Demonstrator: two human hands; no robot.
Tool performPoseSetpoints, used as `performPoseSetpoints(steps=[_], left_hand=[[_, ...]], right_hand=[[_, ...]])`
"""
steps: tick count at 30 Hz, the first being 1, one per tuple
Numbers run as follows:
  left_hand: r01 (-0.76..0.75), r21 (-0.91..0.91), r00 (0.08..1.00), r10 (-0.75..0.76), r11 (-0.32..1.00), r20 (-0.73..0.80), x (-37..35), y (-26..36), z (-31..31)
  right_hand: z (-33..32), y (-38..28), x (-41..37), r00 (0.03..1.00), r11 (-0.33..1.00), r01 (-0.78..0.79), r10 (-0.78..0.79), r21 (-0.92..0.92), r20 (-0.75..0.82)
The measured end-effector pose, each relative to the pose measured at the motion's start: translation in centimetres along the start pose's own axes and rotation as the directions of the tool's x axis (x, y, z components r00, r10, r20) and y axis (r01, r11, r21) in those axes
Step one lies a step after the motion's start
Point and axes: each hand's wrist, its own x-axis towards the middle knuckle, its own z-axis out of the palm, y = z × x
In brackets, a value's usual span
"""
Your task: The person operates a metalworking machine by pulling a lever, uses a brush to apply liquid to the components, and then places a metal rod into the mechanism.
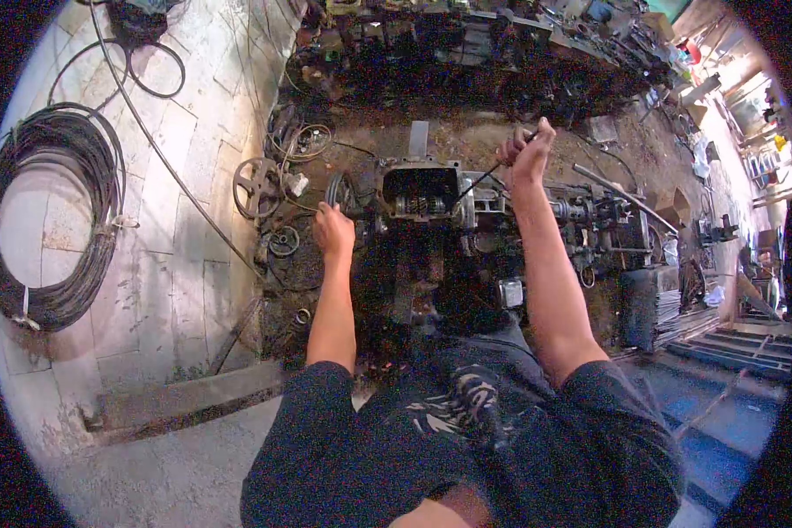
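My right hand (526, 154) is closed around the upper end of a thin dark rod (480, 184). The rod slants down to the left, its lower end at the right edge of an open metal gear housing (458, 167). Inside the housing, gears on a shaft (422, 205) show in the shadowed opening. On the left side, my left hand (333, 229) has its fingers curled at the lower rim of a dark pulley wheel (340, 188) beside the housing. The fingertips are partly hidden by the hand itself.
Spoked wheels (255, 187) and cables lie left of the housing. A big black hose coil (97, 220) hangs at the pale wall. Dark machine parts (466, 53) pile up at the back. To the right run a long machine bed (581, 211) and a metal pipe (625, 195).
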Motion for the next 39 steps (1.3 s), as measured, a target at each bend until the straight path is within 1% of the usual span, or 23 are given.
performPoseSetpoints(steps=[1,3,6,7,9,11,12,13,14,15,16,18,20,22,26,27,28,30,34,35,36,38,39], left_hand=[[-0.002,0.000,1.000,0.002,1.000,0.002,0.5,0.8,-1.1],[0.055,0.026,0.959,-0.060,0.998,0.277,3.2,2.8,-3.2],[0.072,0.029,0.942,-0.078,0.997,0.328,3.7,3.5,-4.6],[0.061,-0.006,0.969,-0.058,0.998,0.241,2.9,2.5,-3.8],[0.091,-0.011,0.977,-0.087,0.996,0.192,2.3,1.6,-2.7],[0.131,-0.009,0.979,-0.128,0.991,0.157,-0.2,1.0,-3.1],[0.075,-0.049,0.995,-0.072,0.996,0.066,-0.1,0.9,-3.6],[0.014,-0.087,1.000,-0.017,0.996,-0.025,0.0,1.0,-3.9],[-0.040,-0.120,0.994,0.027,0.992,-0.105,-0.4,1.2,-4.0],[0.005,-0.112,0.990,-0.020,0.994,-0.137,-0.7,2.2,-5.1],[0.008,-0.115,0.991,-0.023,0.993,-0.133,-0.8,2.5,-5.2],[0.136,-0.028,0.990,-0.137,0.990,-0.039,-1.1,2.4,-5.6],[0.135,-0.022,0.989,-0.136,0.991,-0.055,-0.9,2.5,-5.3],[0.138,0.056,0.989,-0.141,0.989,0.054,-0.7,3.1,-5.9],[0.155,-0.018,0.986,-0.154,0.988,0.060,-0.9,2.6,-5.0],[0.135,0.012,0.989,-0.135,0.991,0.053,-0.9,2.8,-4.6],[0.110,0.057,0.992,-0.113,0.992,0.054,-1.2,2.2,-4.8],[0.132,0.059,0.989,-0.135,0.990,0.053,0.1,2.8,-4.7],[0.205,0.097,0.962,-0.219,0.974,0.161,0.9,4.3,-6.4],[0.182,0.150,0.948,-0.214,0.972,0.237,1.0,3.9,-6.4],[0.179,0.151,0.949,-0.211,0.972,0.234,0.5,3.4,-6.6],[0.169,0.000,0.977,-0.168,0.986,0.133,-0.2,3.0,-6.8],[0.134,-0.095,0.991,-0.135,0.986,-0.008,-0.5,0.7,-4.9]], right_hand=[[0.4,-0.4,0.1,0.998,1.000,-0.013,0.012,-0.012,-0.059],[1.2,-0.6,1.0,0.994,1.000,-0.019,0.017,-0.015,-0.106],[0.1,1.8,2.6,0.988,0.998,0.061,-0.055,0.035,-0.145],[0.2,2.6,3.3,0.991,0.997,0.080,-0.079,0.006,-0.104],[-0.1,3.2,3.8,0.993,0.995,0.094,-0.095,-0.023,-0.076],[1.4,2.9,2.6,0.974,0.986,0.154,-0.161,-0.055,-0.157],[2.3,2.5,2.7,0.958,0.978,0.203,-0.209,-0.052,-0.195],[1.6,1.6,3.3,0.970,0.996,0.089,-0.086,0.001,-0.228],[1.2,1.6,3.6,0.968,0.996,0.090,-0.087,0.004,-0.234],[1.1,1.1,3.4,0.966,0.995,0.100,-0.102,-0.020,-0.239],[1.1,0.6,3.4,0.963,0.993,0.109,-0.117,-0.044,-0.242],[1.4,0.3,2.9,0.944,0.992,0.094,-0.116,-0.085,-0.308],[1.6,-0.3,2.6,0.958,0.998,0.054,-0.058,-0.022,-0.282],[0.5,0.0,2.5,0.962,0.998,0.069,-0.067,0.000,-0.265],[-1.9,0.4,3.4,0.984,0.998,0.044,-0.036,0.040,-0.174],[-1.0,1.1,4.1,0.948,0.991,0.119,-0.133,-0.066,-0.288],[-1.7,1.5,3.7,0.949,0.992,0.110,-0.124,-0.063,-0.290],[-2.5,0.9,4.0,0.990,0.998,0.046,-0.041,0.040,-0.138],[-1.4,-0.5,1.4,0.994,0.996,-0.001,0.011,0.089,-0.111],[-2.4,0.7,2.5,0.993,0.996,-0.008,0.018,0.090,-0.116],[-3.8,2.6,4.8,0.991,0.998,0.053,-0.047,0.045,-0.127],[-2.7,0.9,4.9,0.983,0.990,0.141,-0.139,0.008,-0.124],[0.2,-3.0,0.6,0.989,0.985,0.142,-0.137,0.102,-0.048]])
